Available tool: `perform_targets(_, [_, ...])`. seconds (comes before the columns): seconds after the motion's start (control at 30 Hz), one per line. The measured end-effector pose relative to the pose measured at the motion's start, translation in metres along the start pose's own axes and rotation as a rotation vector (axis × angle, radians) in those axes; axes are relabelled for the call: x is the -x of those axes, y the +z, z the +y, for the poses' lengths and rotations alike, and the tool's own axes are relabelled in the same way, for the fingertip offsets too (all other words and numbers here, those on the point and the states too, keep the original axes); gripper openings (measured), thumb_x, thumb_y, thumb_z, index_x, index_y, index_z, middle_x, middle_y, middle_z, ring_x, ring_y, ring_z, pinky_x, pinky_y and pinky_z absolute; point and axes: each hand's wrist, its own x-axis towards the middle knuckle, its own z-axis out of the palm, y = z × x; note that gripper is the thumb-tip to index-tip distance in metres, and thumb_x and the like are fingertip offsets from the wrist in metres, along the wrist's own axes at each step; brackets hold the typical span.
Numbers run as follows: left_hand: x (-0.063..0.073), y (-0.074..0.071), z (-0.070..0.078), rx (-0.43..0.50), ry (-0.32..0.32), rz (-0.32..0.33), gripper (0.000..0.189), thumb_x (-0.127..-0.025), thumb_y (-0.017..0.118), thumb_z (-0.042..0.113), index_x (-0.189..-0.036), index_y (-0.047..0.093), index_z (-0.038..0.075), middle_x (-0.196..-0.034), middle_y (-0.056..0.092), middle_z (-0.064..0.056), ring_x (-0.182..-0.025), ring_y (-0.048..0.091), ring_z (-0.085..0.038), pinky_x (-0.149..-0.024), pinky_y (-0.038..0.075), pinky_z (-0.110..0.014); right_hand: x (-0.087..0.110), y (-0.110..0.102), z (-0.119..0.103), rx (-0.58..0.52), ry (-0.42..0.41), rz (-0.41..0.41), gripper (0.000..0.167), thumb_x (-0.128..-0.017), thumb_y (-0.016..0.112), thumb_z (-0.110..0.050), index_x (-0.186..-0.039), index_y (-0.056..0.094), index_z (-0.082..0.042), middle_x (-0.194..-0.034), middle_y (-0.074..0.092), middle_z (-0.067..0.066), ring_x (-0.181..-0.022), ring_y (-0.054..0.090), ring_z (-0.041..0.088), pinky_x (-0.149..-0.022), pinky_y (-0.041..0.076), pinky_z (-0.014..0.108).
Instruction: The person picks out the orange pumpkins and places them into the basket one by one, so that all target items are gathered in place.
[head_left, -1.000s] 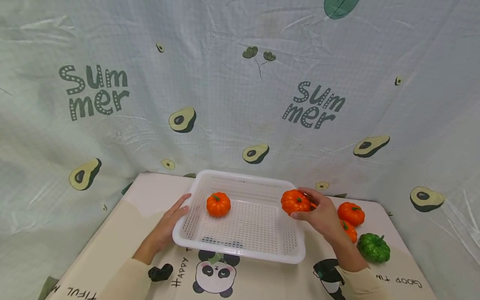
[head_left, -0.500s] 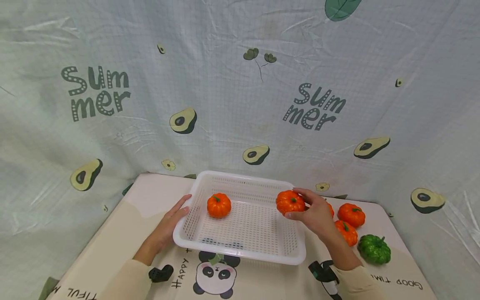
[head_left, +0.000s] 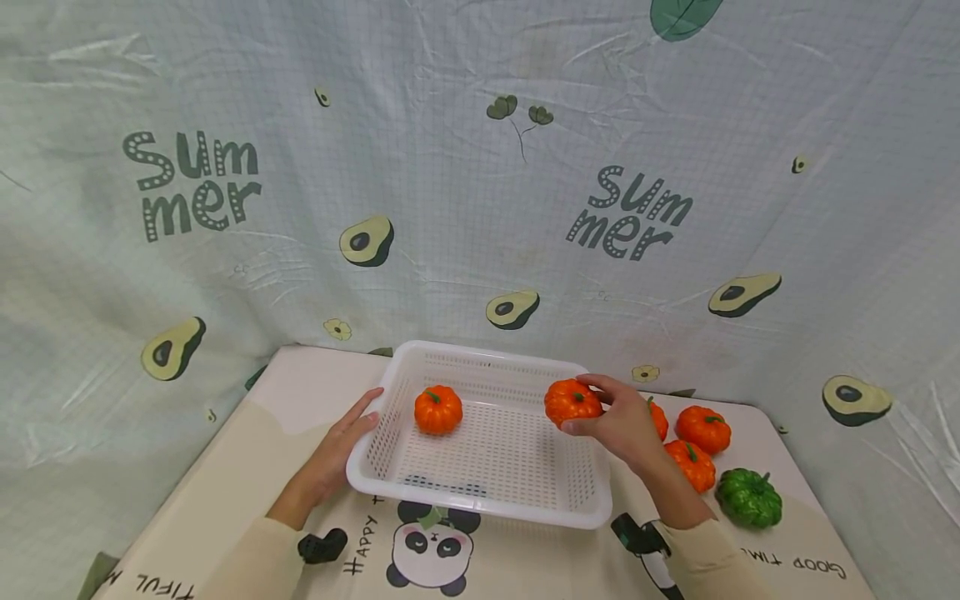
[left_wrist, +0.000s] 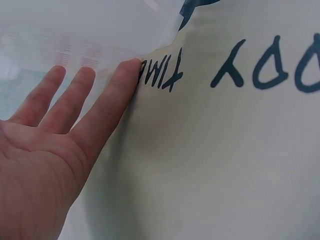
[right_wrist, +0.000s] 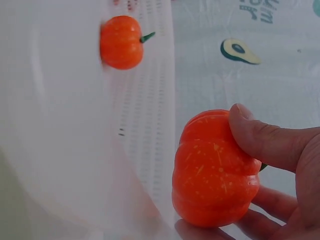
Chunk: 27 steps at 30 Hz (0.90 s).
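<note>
White basket [head_left: 480,504], lower centre: rectangular, perforated, likely plastic; could skid if bumped. Left hand [head_left: 337,448], lower left: fingers straight against its side. Right hand [head_left: 628,425], lower right: fingers curled round an orange pumpkin [head_left: 572,403] at the basket's right end; glossy, ribbed skin might slip. Second pumpkin [head_left: 438,410], inside left: rounded, might roll.

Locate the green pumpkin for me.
In the head view, the green pumpkin lies on the table to the right of the white basket, nearer the camera than the three orange pumpkins beside it.
</note>
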Motion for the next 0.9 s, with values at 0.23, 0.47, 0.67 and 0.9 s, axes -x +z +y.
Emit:
perform_targets(0.23, [0.000,0.000,0.000,0.001,-0.001,0.004,0.057,-0.112,0.037,0.038,-0.166,0.021,0.030,-0.174,0.022,-0.015,-0.142,0.046,-0.042,-0.108,0.053,-0.051,-0.004,0.005,-0.005,0.035,0.023,-0.016,0.071,-0.080,0.089,-0.014,-0.145,0.061,-0.014,-0.151,0.057,0.022,-0.131,0.058,0.046,-0.106,0.053,0.060])
perform_targets(0.47, [-0.001,0.000,-0.002,0.003,0.005,-0.001,0.057,-0.113,0.037,0.038,-0.166,0.020,0.030,-0.174,0.022,-0.014,-0.141,0.047,-0.041,-0.108,0.053,-0.050,-0.011,0.009,-0.009,0.018,0.025,-0.039,0.069,-0.080,0.088,-0.014,-0.144,0.061,-0.015,-0.151,0.056,0.019,-0.130,0.058,0.044,-0.106,0.053,0.058])
perform_targets(0.67, [0.000,-0.001,-0.002,0.010,0.010,-0.003,0.057,-0.113,0.037,0.038,-0.167,0.020,0.030,-0.174,0.023,-0.015,-0.139,0.049,-0.040,-0.105,0.055,-0.048,-0.014,0.012,-0.014,-0.004,0.021,-0.055,0.070,-0.080,0.088,-0.012,-0.144,0.060,-0.014,-0.150,0.057,0.019,-0.130,0.058,0.043,-0.106,0.053,0.057])
perform_targets(0.9, [0.001,0.000,-0.002,0.000,0.008,0.010,0.057,-0.112,0.038,0.038,-0.166,0.022,0.030,-0.174,0.023,-0.015,-0.138,0.050,-0.040,-0.104,0.056,-0.049,-0.018,0.019,-0.018,-0.009,0.029,-0.063,0.071,-0.079,0.089,-0.012,-0.144,0.060,-0.013,-0.146,0.060,0.018,-0.127,0.059,0.041,-0.105,0.054,0.056])
